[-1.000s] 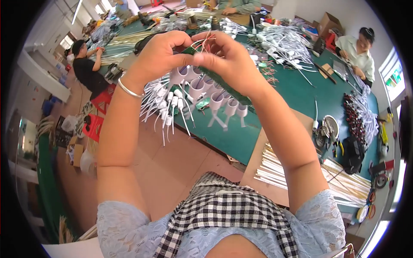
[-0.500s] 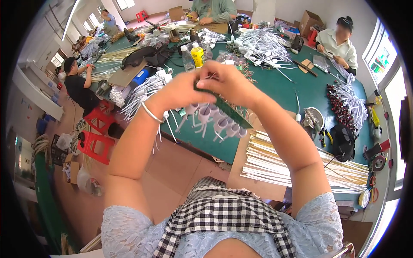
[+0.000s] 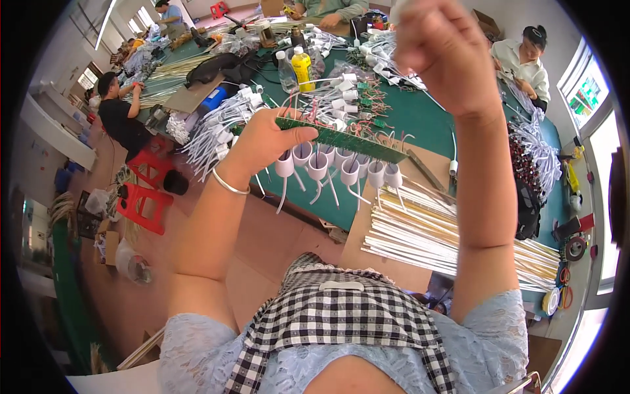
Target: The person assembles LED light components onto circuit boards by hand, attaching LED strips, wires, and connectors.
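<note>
My left hand (image 3: 266, 141) grips one end of a long green circuit board strip (image 3: 357, 142), thumb across its top face. Under the strip hang several white cup-shaped housings (image 3: 350, 173) with white cables trailing down, and thin reddish wires stick up along it. My right hand (image 3: 449, 62) is raised at the upper right, away from the strip. Its fingers are curled together and somewhat blurred; what they hold, if anything, cannot be made out. Beyond the strip, more white housings with wires and small green boards (image 3: 371, 105) lie on the green table (image 3: 430, 131).
Bundles of white cables (image 3: 213, 138) lie left of the strip. A yellow bottle (image 3: 302, 69) stands farther back. Flat white and gold strips (image 3: 413, 230) lie on cardboard at the right. Co-workers sit at the far side (image 3: 331, 10) and far right (image 3: 525, 65); another person (image 3: 118, 125) is at left.
My right hand has left the strip and moved up and to the right. My left hand still holds the strip, which now lies flatter, with the housings more spread out in view.
</note>
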Action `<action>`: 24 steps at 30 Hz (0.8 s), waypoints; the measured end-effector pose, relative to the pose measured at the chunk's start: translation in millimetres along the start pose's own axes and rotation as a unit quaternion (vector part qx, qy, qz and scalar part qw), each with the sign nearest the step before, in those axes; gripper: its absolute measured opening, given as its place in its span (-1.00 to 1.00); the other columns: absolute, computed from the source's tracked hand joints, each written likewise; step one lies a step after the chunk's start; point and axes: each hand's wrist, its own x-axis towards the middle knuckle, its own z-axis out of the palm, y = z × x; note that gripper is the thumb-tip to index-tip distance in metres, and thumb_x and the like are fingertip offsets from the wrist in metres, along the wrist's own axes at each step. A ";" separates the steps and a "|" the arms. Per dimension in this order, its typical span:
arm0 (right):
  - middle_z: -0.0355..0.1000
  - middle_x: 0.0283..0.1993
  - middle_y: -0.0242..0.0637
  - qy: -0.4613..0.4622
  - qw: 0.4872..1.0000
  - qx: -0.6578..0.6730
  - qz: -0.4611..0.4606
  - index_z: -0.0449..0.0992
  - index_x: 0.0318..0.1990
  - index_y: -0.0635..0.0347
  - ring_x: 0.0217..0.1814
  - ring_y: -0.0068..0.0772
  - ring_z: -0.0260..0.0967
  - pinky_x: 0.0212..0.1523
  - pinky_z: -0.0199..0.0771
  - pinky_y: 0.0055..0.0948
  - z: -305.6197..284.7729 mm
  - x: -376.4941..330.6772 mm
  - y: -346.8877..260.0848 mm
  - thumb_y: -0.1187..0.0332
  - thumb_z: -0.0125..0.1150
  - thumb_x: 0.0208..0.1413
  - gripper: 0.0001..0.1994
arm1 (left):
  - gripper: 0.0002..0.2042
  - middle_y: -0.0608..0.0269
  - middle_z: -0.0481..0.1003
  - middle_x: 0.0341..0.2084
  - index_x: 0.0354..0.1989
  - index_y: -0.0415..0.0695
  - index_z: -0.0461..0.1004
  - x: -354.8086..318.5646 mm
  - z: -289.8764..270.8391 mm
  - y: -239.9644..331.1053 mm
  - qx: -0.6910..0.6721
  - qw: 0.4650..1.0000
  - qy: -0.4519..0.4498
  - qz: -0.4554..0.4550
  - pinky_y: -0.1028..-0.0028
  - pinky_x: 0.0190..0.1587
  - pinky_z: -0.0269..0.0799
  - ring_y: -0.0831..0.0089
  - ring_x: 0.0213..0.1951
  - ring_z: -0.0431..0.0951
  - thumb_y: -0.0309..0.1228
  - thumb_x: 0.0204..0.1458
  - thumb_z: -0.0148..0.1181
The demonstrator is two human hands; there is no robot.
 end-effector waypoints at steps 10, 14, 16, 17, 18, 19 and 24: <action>0.43 -0.34 -0.26 -0.200 0.883 -0.414 0.090 0.43 -0.13 0.24 -0.37 -0.36 0.35 -0.30 0.36 -0.43 32.2 -14.1 55.4 0.42 0.22 -0.04 -0.73 | -0.83 0.58 0.34 -0.69 -0.38 -0.18 0.53 1.9 0.2 6.4 -0.025 0.998 0.040 0.039 0.71 -0.63 0.02 0.81 -0.65 0.17 -0.39 -0.11 0.33; 0.41 -0.40 -0.29 -0.142 0.929 -0.321 0.115 0.46 -0.20 0.18 -0.40 -0.38 0.36 -0.35 0.35 -0.45 38.8 -26.1 70.7 0.44 0.15 -0.05 -0.79 | -0.82 0.55 0.37 -0.68 -0.38 -0.18 0.53 -6.0 2.7 8.3 -0.035 0.998 0.055 0.028 0.71 -0.62 0.04 0.81 -0.64 0.18 -0.39 -0.12 0.34; 0.40 -0.42 -0.29 -0.107 0.935 -0.324 0.099 0.45 -0.21 0.19 -0.40 -0.37 0.36 -0.37 0.35 -0.46 45.5 -31.6 71.3 0.47 0.14 -0.06 -0.79 | -0.82 0.53 0.38 -0.67 -0.38 -0.19 0.54 -12.3 6.0 7.5 -0.002 0.998 0.061 0.023 0.71 -0.62 0.05 0.80 -0.64 0.19 -0.39 -0.12 0.34; 0.38 -0.43 -0.30 -0.105 0.938 -0.327 0.048 0.46 -0.21 0.18 -0.42 -0.41 0.35 -0.39 0.36 -0.48 46.3 -36.9 77.2 0.51 0.13 -0.07 -0.79 | -0.80 0.51 0.39 -0.66 -0.38 -0.20 0.54 -15.3 10.3 6.6 0.034 0.994 0.078 0.063 0.70 -0.62 0.06 0.78 -0.64 0.20 -0.38 -0.14 0.35; 0.38 -0.43 -0.30 -0.109 0.939 -0.323 0.051 0.46 -0.21 0.18 -0.42 -0.41 0.35 -0.39 0.36 -0.48 49.0 -39.3 78.7 0.51 0.13 -0.07 -0.79 | -0.79 0.48 0.39 -0.66 -0.38 -0.21 0.54 -20.0 11.4 5.4 0.071 0.987 0.098 0.102 0.69 -0.63 0.08 0.77 -0.65 0.21 -0.38 -0.15 0.36; 0.38 -0.43 -0.32 -0.119 0.942 -0.308 0.054 0.46 -0.22 0.18 -0.43 -0.45 0.34 -0.40 0.36 -0.51 51.9 -42.6 78.7 0.53 0.12 -0.07 -0.79 | -0.76 0.40 0.40 -0.67 -0.38 -0.19 0.54 -24.3 9.9 3.8 0.118 0.980 0.103 0.122 0.59 -0.57 0.18 0.63 -0.65 0.27 -0.36 -0.22 0.39; 0.39 -0.40 -0.39 -0.156 0.955 -0.206 0.147 0.50 -0.24 0.18 -0.41 -0.57 0.35 -0.40 0.40 -0.59 53.0 -48.1 78.1 0.56 0.12 -0.06 -0.81 | -0.74 0.33 0.43 -0.66 -0.43 -0.08 0.56 -30.7 1.0 -6.3 0.287 0.901 0.108 0.307 0.44 -0.38 0.25 0.35 -0.54 0.36 -0.30 -0.34 0.41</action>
